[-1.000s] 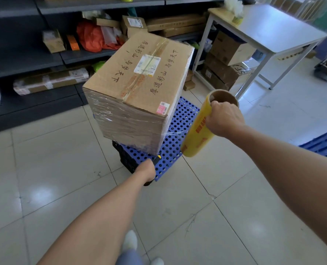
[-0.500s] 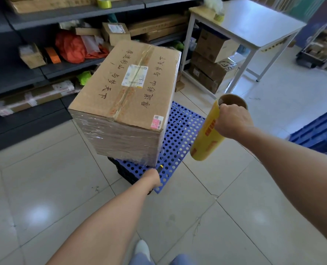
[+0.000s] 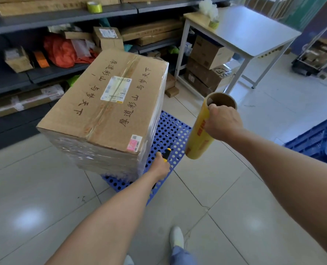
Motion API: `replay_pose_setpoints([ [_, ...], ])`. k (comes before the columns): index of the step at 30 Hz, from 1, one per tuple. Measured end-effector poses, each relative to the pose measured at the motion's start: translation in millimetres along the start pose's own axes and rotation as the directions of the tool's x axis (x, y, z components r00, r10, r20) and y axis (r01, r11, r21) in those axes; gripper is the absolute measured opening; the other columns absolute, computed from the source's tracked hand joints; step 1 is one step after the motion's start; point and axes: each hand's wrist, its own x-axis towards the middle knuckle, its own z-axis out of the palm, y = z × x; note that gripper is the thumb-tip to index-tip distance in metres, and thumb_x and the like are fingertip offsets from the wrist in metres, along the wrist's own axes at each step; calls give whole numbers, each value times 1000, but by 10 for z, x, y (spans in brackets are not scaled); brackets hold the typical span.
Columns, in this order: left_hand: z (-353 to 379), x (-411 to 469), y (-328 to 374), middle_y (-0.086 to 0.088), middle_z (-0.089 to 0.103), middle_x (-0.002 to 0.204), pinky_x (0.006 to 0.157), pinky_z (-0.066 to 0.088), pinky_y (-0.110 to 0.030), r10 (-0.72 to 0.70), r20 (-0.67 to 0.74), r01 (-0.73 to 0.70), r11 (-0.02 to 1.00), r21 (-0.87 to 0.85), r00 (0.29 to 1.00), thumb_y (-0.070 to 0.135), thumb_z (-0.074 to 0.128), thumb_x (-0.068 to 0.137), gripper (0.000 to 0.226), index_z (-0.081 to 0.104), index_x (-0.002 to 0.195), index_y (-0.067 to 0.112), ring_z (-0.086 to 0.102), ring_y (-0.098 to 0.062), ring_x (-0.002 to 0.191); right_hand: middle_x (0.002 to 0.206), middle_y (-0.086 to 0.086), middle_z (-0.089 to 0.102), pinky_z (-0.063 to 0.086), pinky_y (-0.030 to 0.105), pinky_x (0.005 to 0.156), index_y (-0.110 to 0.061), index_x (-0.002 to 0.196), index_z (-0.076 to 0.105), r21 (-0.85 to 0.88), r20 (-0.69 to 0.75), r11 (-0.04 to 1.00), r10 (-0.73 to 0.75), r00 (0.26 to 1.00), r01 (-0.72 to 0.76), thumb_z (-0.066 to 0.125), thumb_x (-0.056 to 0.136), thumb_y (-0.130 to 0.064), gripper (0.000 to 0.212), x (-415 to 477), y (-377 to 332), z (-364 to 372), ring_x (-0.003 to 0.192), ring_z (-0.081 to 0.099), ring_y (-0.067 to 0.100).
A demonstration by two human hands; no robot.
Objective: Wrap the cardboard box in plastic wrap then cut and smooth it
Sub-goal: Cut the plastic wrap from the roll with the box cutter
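- Cardboard box (image 3: 109, 109) sits on a blue perforated pallet (image 3: 170, 134) on the tiled floor, its sides already banded in clear plastic wrap (image 3: 105, 157) while the top, with handwriting and a white label, is bare.
- Left hand (image 3: 159, 166) reaches in at the box's near right corner, down low, fingers closed around a yellow-and-black cutter (image 3: 166, 154) whose tip points up over the pallet.
- Right hand (image 3: 223, 122) grips the roll of plastic wrap (image 3: 202, 134) near its upper end, thumb hooked inside the cardboard core; the roll hangs tilted, just to the right of the box.
- Behind stand dark shelves (image 3: 63, 18) of cartons and a white table (image 3: 254, 33) with more boxes under it.
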Motion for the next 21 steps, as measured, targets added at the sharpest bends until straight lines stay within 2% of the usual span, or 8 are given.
replay_pose_setpoints([
  [5, -27, 192, 295, -3, 39, 74, 46, 28, -27, -54, -50, 54, 999, 7, 997, 9, 44, 93, 20, 41, 112, 4, 35, -14, 54, 85, 9, 61, 49, 36, 65, -5, 105, 58, 58, 0, 994, -92, 996, 92, 52, 87, -18, 23, 552, 29, 10, 77, 60, 29],
  [9, -119, 243, 578, -6, 43, 73, 48, 32, -28, -95, -108, 89, 994, -59, 990, 7, 46, 92, 12, 43, 103, 6, 40, -17, 55, 99, 13, 65, 47, 37, 71, -6, 108, 57, 81, 44, 980, -187, 981, 183, 49, 88, -17, 24, 865, -16, 105, 91, 62, 35],
  [11, -181, 228, 745, -11, 50, 80, 54, 37, -29, -100, -142, 90, 993, -74, 985, 9, 46, 93, 6, 44, 98, 6, 47, -22, 64, 102, 13, 65, 44, 35, 70, -7, 110, 57, 74, 49, 972, -225, 973, 221, 50, 88, -17, 25, 981, -28, 85, 95, 62, 35],
  [12, -221, 209, 832, -12, 50, 81, 57, 40, -33, -94, -154, 81, 993, -89, 984, 9, 46, 93, 6, 43, 88, 7, 49, -24, 68, 103, 13, 65, 43, 34, 70, -7, 112, 57, 78, 48, 969, -239, 970, 235, 51, 87, -16, 27, 1033, -34, 41, 96, 62, 35],
  [14, -314, 148, 1012, -11, 50, 77, 64, 50, -39, -87, -168, 67, 991, -118, 982, 9, 46, 93, 19, 39, 76, 11, 52, -27, 69, 106, 15, 64, 43, 34, 72, -8, 118, 55, 87, 37, 961, -266, 963, 262, 50, 86, -15, 33, 1126, -43, -109, 99, 60, 36],
  [16, -432, 75, 1200, -15, 56, 81, 72, 54, -41, -61, -188, 36, 990, -134, 980, 10, 47, 94, 10, 43, 85, 7, 57, -29, 70, 108, 15, 64, 42, 35, 72, -8, 121, 54, 82, 5, 954, -290, 957, 289, 50, 86, -13, 36, 1201, -49, -297, 101, 60, 37],
  [18, -581, 14, 1397, -19, 61, 89, 65, 52, -37, -33, -236, 1, 991, -135, 971, 10, 48, 93, 7, 46, 96, 4, 59, -29, 68, 108, 15, 64, 39, 34, 69, -7, 122, 53, 69, -50, 950, -301, 952, 304, 50, 85, -13, 37, 1250, -49, -489, 99, 60, 37],
  [21, -902, -63, 1646, -9, 48, 66, 43, 34, -27, 33, -360, -75, 992, -103, 932, 12, 49, 93, 11, 48, 86, 3, 41, -18, 48, 103, 15, 66, 37, 33, 65, -5, 121, 53, 33, -158, 946, -315, 936, 324, 51, 85, -15, 37, 1283, -77, -759, 94, 62, 37],
])
